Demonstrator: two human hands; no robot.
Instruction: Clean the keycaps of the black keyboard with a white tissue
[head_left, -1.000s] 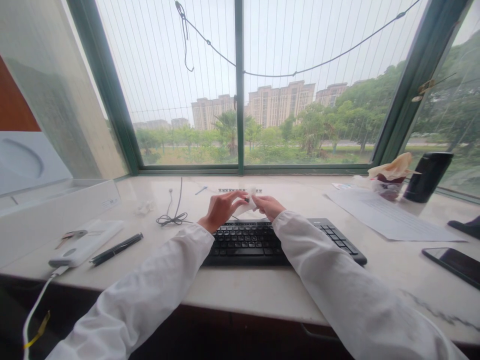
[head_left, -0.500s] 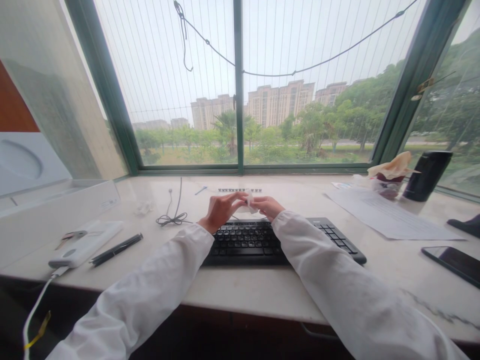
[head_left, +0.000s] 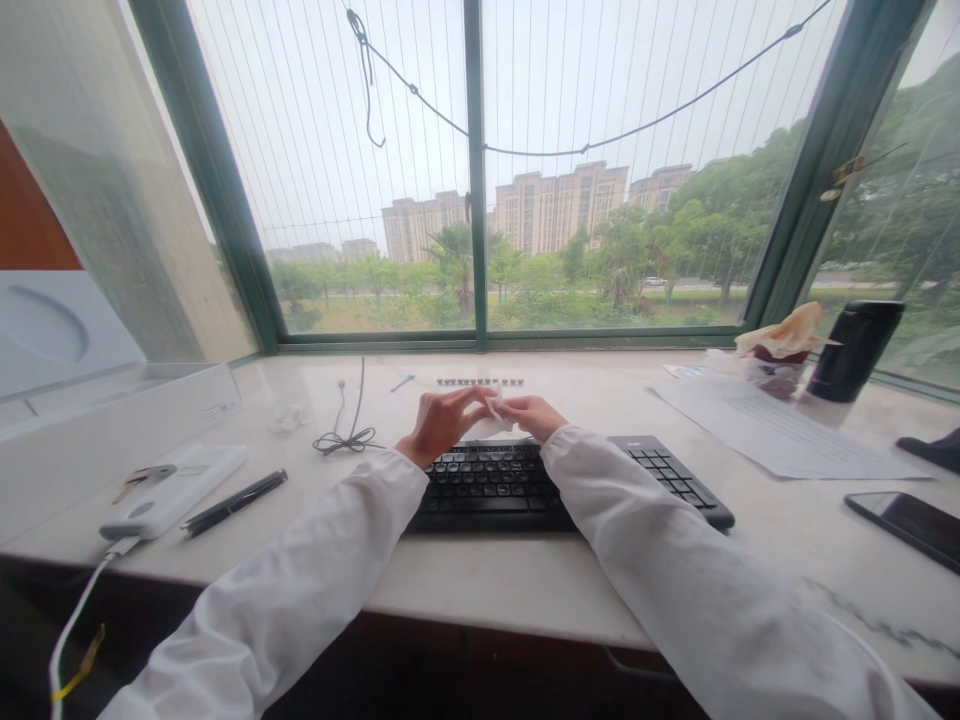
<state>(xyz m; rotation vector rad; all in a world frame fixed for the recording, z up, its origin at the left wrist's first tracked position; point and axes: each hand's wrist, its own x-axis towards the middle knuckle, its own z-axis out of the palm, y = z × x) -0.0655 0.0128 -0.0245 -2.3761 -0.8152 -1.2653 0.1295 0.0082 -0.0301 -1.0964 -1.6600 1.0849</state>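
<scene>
Over the back edge of the black keyboard, my two hands meet at the fingertips. A crumpled white tissue is pinched in my right hand, its lower end hanging down. My left hand is closed at thumb and forefinger against the tissue, on a small piece that looks like a black keycap; tissue and fingers now hide it. Behind the hands stands a row of small dark keycaps on the white tabletop. My right forearm covers part of the keyboard.
Left lie a looped cable, a blue stick-like tool, a pen, keys on a white power bank, and a white box. Right are paper sheets, a black cylinder and a phone.
The tissue has shifted between my fingertips, its upright end folded down, and the small dark piece is covered. My right fingers have moved slightly left, against the left ones.
</scene>
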